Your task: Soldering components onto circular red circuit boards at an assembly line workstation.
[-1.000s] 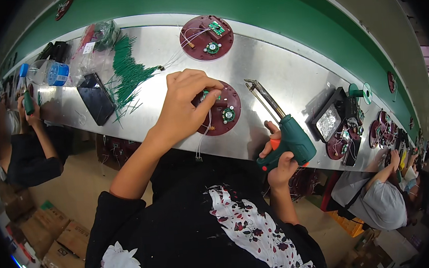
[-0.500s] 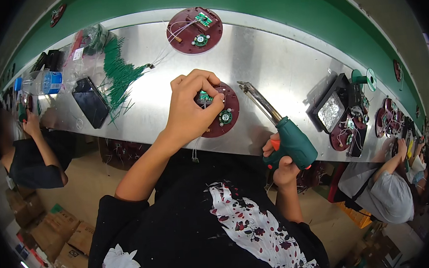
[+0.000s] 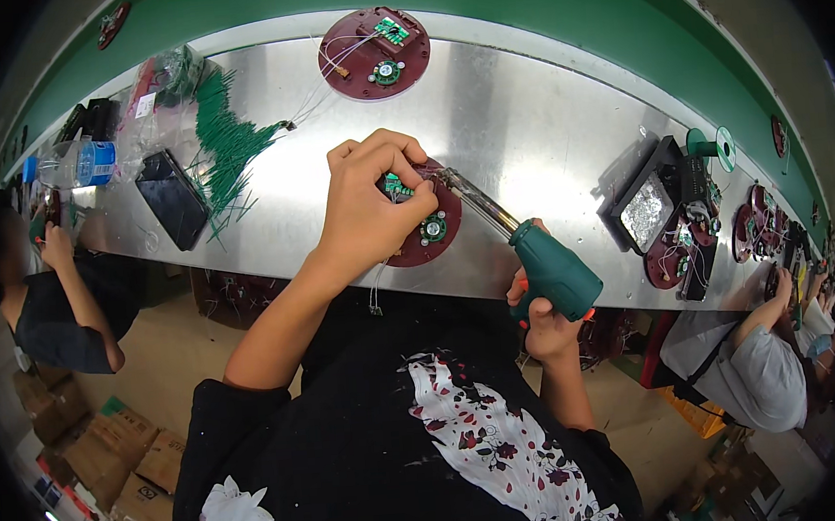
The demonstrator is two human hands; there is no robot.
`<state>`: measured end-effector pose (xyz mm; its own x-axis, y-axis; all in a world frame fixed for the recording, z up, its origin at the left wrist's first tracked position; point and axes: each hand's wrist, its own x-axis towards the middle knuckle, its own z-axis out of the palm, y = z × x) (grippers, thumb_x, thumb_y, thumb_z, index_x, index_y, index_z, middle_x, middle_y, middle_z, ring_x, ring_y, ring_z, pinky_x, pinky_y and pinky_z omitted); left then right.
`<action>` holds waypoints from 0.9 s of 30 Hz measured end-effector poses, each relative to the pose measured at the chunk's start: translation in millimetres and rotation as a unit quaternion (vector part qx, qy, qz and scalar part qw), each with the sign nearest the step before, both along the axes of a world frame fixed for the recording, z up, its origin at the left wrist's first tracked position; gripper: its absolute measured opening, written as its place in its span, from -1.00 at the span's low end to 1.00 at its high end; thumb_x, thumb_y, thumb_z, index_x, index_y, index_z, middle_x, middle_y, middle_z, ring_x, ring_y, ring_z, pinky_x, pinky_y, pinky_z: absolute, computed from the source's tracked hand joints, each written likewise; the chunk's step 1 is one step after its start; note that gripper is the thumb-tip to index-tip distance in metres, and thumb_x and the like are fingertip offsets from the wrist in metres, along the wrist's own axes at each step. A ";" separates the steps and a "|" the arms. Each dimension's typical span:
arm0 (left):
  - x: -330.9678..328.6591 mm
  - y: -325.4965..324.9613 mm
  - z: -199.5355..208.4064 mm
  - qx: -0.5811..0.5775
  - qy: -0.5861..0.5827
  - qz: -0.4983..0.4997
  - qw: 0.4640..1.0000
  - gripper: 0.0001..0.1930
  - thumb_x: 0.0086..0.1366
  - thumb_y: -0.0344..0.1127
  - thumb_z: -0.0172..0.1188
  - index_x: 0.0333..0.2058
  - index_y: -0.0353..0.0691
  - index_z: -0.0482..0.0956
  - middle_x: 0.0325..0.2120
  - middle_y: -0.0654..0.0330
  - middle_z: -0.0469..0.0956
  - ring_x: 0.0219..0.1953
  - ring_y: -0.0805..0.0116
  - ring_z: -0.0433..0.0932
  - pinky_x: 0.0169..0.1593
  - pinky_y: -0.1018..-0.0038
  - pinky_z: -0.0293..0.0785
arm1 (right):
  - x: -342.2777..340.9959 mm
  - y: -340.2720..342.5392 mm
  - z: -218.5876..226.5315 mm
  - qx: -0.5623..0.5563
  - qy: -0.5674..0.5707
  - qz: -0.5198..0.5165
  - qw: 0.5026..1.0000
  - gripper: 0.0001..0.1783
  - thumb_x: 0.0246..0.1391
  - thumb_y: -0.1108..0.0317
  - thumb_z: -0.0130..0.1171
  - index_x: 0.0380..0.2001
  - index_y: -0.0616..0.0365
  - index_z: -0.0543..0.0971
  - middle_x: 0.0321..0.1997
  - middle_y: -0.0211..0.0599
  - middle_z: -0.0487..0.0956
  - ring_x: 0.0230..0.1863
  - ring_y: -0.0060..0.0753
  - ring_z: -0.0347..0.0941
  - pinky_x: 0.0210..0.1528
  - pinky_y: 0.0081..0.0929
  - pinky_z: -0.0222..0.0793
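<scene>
Fingers of left hand (image 3: 360, 206) curled into a near pinch over the maroon disc (image 3: 451, 214) on the metal bench (image 3: 534, 126), can't tell if they grip anything; right hand (image 3: 549, 334) wrapped round the green soldering gun (image 3: 556, 268), its tip at the disc's upper right by the left fingertips. Step looks like soldering there; next move probably calls for steady left fingers and light tip contact

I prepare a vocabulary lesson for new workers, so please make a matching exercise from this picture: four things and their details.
1. soldering gun
2. plastic bottle
3. smartphone
4. black tray

A. directly beside green wire pieces
B. silvery material inside
C. held by the right hand
D. has a blue cap

Pairs: 1-C, 2-D, 3-A, 4-B
</scene>
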<state>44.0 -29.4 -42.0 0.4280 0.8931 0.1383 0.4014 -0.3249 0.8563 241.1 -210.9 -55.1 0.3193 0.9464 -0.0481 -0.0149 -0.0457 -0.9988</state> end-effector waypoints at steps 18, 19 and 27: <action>1.2 6.3 -2.5 -0.027 -0.023 -0.011 0.999 -0.84 -0.07 -0.51 0.33 -0.62 -0.31 0.47 -0.30 0.17 0.63 -0.30 0.34 0.57 -0.09 0.44 0.45 | 0.4 -5.4 -3.5 0.019 0.033 -0.023 0.999 0.04 0.13 -0.28 0.33 0.28 0.51 0.38 -0.17 -0.23 0.63 -0.40 -0.61 0.51 -0.30 -0.60 0.46; 1.2 6.7 -1.9 -0.026 -0.023 -0.011 0.999 -0.84 -0.07 -0.51 0.33 -0.62 -0.31 0.47 -0.30 0.17 0.63 -0.30 0.34 0.57 -0.09 0.44 0.45 | -0.8 -4.2 -2.7 0.020 0.032 -0.023 0.999 0.04 0.13 -0.28 0.33 0.28 0.51 0.38 -0.17 -0.23 0.63 -0.40 -0.61 0.51 -0.30 -0.60 0.46; 2.1 7.0 -1.1 -0.012 -0.021 -0.020 1.000 -0.85 -0.07 -0.53 0.31 -0.62 -0.35 0.47 -0.32 0.14 0.62 -0.32 0.35 0.58 -0.17 0.49 0.48 | -4.5 -5.7 -2.2 0.067 -0.078 -0.019 0.995 -0.18 0.31 -0.33 0.03 0.02 0.39 0.50 -0.30 -0.23 0.59 -0.47 -0.48 0.48 -0.46 -0.55 0.38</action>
<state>46.1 -22.4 -43.1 0.4570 0.8791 0.1351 0.3526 -0.3185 0.8799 236.6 -216.6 -57.4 0.3490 0.9281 0.1297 0.1412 0.0848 -0.9863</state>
